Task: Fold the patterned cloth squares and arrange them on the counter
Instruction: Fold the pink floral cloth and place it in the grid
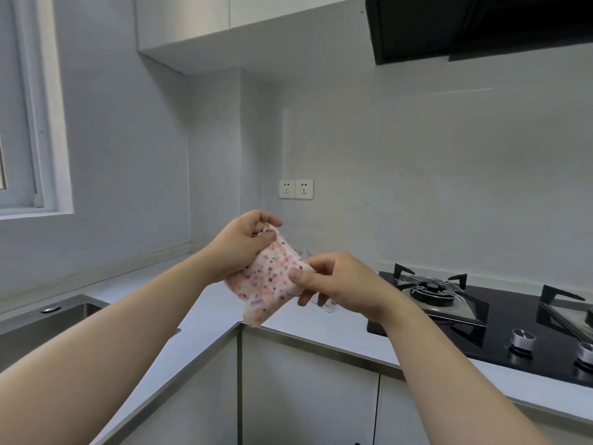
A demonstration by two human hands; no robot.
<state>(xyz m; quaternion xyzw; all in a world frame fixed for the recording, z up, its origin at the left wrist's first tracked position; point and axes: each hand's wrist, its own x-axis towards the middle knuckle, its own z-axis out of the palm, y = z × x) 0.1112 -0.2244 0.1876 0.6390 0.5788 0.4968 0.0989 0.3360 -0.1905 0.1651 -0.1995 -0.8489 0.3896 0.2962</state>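
L-shaped pale tabletop (pixel 324 329) wraps the corner, grey-white lower cabinet doors (pixel 305 396) under it. White upper cabinet (pixel 224 24) at top, black range hood (pixel 481 24) top right. Black glass hob (pixel 500 329) is set into the tabletop on the right, with a burner (pixel 431 289) under black pan supports and two silver knobs (pixel 523 337) near its front edge. Steel sink (pixel 41 319) far left, only partly in frame. White-framed window (pixel 19 123) above it. Two bare forearms reach in from the bottom.

Left hand (pixel 239 245): fingers curled, thumb and forefinger pinching the top corner of the patterned cloth (pixel 266 281). Right hand (pixel 340 284): thumb pressed on the cloth's front at its right edge, other fingers curled behind it, so also pinching. The hands are near each other, apart, with the cloth stretched between them.

The cloth is white with pink, red and purple specks, held up in the air over the inner corner of the tabletop and not touching it. It sits tilted, lower corner hanging free toward the front edge. Can't tell how many layers.

A pale, patterned scrap (pixel 329 307) peeks out behind the right hand, on or just over the tabletop; can't tell what it is.

Double wall socket (pixel 296 188) on the back wall above the hands.
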